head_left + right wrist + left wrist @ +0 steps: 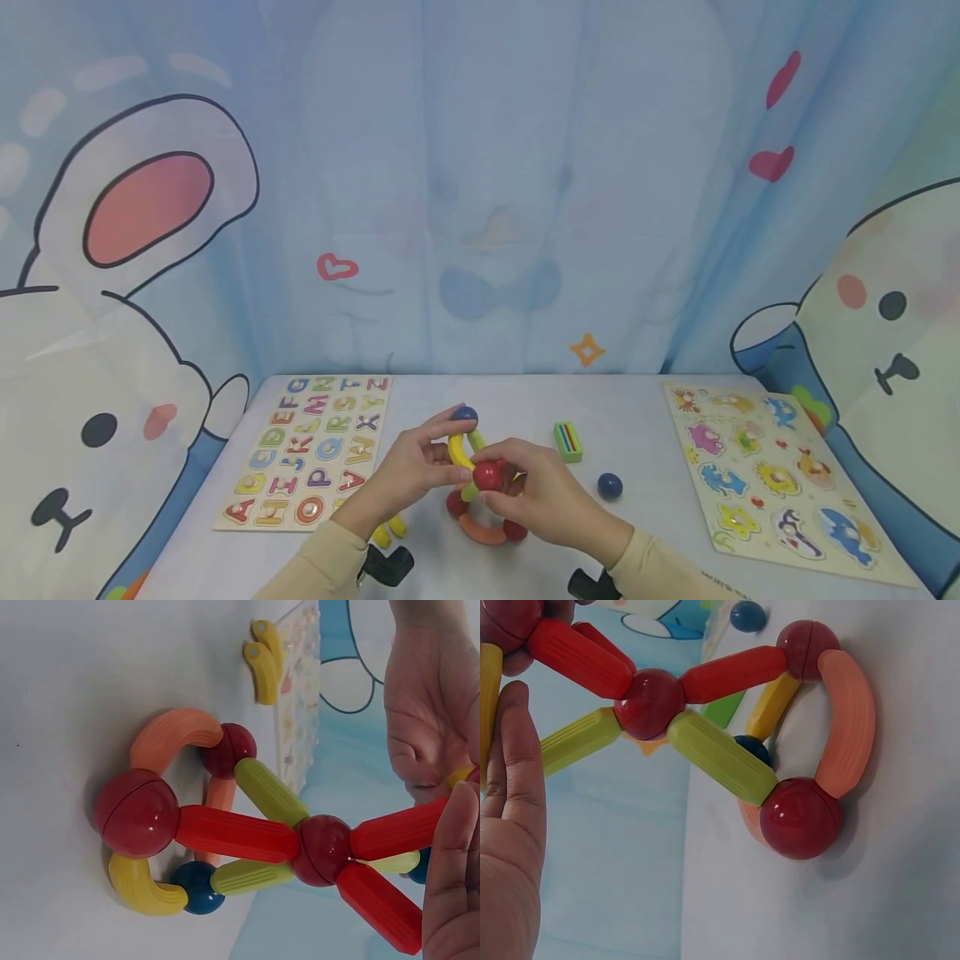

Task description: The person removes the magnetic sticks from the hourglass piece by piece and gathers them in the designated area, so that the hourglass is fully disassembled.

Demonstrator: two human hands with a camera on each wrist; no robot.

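Observation:
A tower of magnetic balls and sticks stands on the table, its base a ring with peach curved sticks, a yellow curved stick, red balls and a blue ball. Red and green straight sticks rise from the ring to a middle red ball, and more sticks branch upward from it. My left hand pinches an upper yellow curved stick, close to the top blue ball. Thumb and fingers of my right hand grip an upper red ball that meets this yellow stick.
An alphabet puzzle board lies at left, an animal puzzle board at right. Behind the right hand are a green block with coloured stripes and a loose blue ball. Yellow curved sticks lie near the left forearm.

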